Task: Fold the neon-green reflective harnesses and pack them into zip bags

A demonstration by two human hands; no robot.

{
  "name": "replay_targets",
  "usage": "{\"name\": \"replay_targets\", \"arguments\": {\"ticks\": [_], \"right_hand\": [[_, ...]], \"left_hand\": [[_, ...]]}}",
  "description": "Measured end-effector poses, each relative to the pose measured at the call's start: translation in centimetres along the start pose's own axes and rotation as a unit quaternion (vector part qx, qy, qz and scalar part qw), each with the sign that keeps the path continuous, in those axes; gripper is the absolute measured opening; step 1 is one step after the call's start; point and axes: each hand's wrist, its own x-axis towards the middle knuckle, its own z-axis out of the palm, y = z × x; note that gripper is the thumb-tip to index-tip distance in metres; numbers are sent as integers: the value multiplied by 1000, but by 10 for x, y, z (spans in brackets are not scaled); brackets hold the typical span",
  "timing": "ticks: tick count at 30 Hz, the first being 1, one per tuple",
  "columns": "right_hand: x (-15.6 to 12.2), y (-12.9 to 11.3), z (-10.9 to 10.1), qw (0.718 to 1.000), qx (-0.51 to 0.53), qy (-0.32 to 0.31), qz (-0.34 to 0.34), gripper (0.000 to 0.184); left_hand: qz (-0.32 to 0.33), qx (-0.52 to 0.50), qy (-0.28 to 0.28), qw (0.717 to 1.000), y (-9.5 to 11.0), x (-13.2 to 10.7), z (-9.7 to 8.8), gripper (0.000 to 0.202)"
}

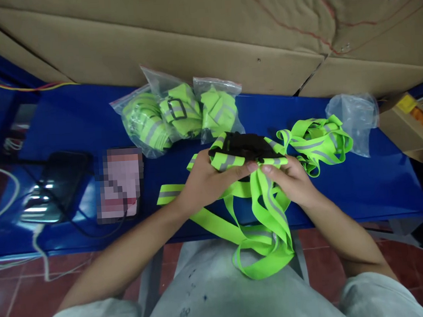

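Note:
My left hand [207, 180] and my right hand [291, 180] both grip a neon green reflective strap harness [261, 217] with grey stripes and a black buckle part [246, 147] at its top. The fingers of both hands are closed on the folded straps above the blue table [359, 183]. Long loops of the strap hang down over the table's front edge onto my lap. A second loose bundle of green straps [316, 142] lies just right of my hands.
Three clear bags packed with green straps [180, 112] lie at the back by a cardboard wall [204, 39]. An empty clear bag [354, 118] sits at the right, a small open box [410, 122] beyond it. A phone [122, 183] and a black device with cables [55, 187] lie left.

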Motion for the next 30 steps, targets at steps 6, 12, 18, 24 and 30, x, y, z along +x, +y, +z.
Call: {"name": "replay_targets", "arguments": {"ticks": [6,12,18,24,30], "right_hand": [[3,-5,-4,963,197,55,173,42],[2,-8,-12,998,21,-31,50,33],[1,6,-10,999,-2,1,51,27],[4,-3,-9,976,173,32,124,32],[5,-17,-17,972,197,42,119,38]], "left_hand": [[-107,-114,-96,983,-1,8,-9,51],[5,17,-82,996,-3,12,-14,38],[-16,40,-106,993,-11,15,-19,32],[-76,72,-263,959,20,6,-34,35],[-63,150,-212,964,21,9,-35,50]]}}
